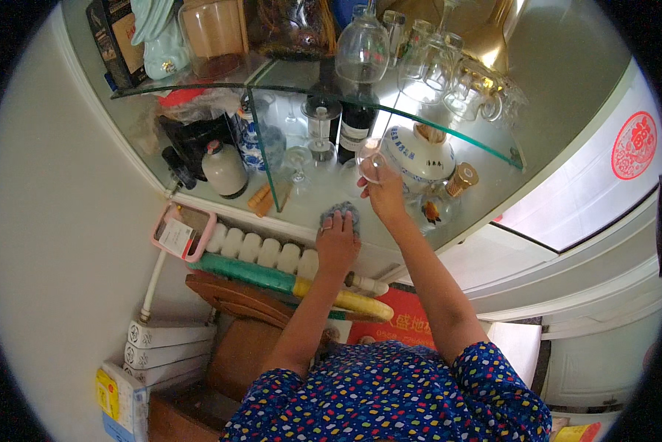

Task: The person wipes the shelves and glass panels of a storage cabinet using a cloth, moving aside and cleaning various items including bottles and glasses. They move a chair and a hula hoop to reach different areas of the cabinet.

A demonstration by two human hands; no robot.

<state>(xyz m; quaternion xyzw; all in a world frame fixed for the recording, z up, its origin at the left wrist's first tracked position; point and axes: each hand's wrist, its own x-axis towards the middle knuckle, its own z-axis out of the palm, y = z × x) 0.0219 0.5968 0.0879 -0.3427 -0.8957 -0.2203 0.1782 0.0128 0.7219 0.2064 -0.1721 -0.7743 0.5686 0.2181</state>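
My left hand (337, 246) presses a crumpled grey cloth (348, 211) onto the lower cabinet shelf (303, 212), near its front edge. A clear drinking glass (373, 148) is in my right hand (387, 200), with its round end turned up towards me; its lower part is hidden by the fingers. Just behind that hand stands a white ceramic jar (422, 154) with blue and dark writing. To the right is a clear glass vessel (441, 207) with a gold cap (463, 175). Upturned stemmed glasses (298, 160) stand to the left of the cloth.
Overhead, a glass shelf (314, 91) carries wine glasses (364, 47) and a pale green figurine (162, 50). Dark bottles (356, 130), a stoneware bottle (224, 168) and a blue-and-white vase (252, 141) stand beneath it. A white radiator (270, 253) and wooden chair (242, 298) are below.
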